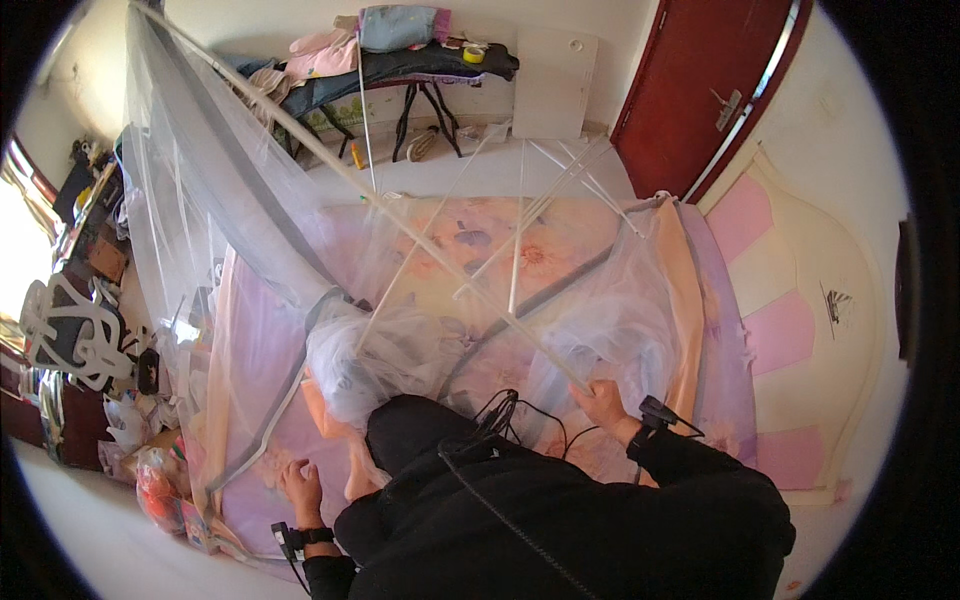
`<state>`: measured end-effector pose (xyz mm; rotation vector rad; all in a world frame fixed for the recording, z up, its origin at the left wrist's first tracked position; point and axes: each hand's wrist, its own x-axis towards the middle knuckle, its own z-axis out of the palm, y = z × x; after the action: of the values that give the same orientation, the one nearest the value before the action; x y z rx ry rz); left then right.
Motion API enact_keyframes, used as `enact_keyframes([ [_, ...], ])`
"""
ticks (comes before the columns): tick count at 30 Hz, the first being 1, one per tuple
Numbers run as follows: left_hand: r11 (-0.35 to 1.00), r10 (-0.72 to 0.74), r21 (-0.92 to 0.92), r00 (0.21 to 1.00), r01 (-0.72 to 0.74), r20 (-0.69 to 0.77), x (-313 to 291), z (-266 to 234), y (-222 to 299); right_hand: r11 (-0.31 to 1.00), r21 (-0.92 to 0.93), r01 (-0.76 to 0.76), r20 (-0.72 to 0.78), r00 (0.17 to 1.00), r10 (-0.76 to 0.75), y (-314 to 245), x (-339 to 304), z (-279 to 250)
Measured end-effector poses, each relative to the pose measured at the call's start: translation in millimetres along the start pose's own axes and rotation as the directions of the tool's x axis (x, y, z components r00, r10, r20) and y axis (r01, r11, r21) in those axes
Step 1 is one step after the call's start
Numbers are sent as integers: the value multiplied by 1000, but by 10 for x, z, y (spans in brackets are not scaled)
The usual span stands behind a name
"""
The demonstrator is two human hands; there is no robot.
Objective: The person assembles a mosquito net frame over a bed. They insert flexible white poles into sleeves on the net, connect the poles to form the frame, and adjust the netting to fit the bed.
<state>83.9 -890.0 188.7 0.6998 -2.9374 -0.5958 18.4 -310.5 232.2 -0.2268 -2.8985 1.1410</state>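
My right hand point(600, 402) is closed around the lower end of a long white pole point(450, 265). The pole slants up and away to the far left. White mosquito netting point(190, 150) with a grey band hangs from its upper end and spreads down over the bed. Near the bed's front left edge, my left hand point(301, 486) is held with its fingers apart and nothing visible in it. Bunched netting point(370, 360) lies in front of me, and another gathered heap point(610, 340) lies close to my right hand.
Several thin white poles point(515, 250) lie across the floral bed point(540, 225). A headboard point(800, 350) stands at the right, beside a red door point(690, 90). Clothes point(330, 65) cover a black-legged stand at the back. A white chair point(80, 340) and bags point(125, 420) crowd the left.
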Motion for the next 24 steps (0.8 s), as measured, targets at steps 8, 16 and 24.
enact_keyframes([
  [8, 990, 23, -139, 982, 3, 187, -39, -45, 521, 998, -55, -23, -47, 999, 20, 662, -728, -510],
  [16, 316, 304, -946, 937, 74, 175, 875, -558, 2666, 980, -166, 110, 4, 994, -111, 680, -641, -641],
  [24, -93, 571, -899, 763, 427, 304, 639, -841, 3507, 965, -198, 170, 81, 984, -157, 1162, -863, -709],
])
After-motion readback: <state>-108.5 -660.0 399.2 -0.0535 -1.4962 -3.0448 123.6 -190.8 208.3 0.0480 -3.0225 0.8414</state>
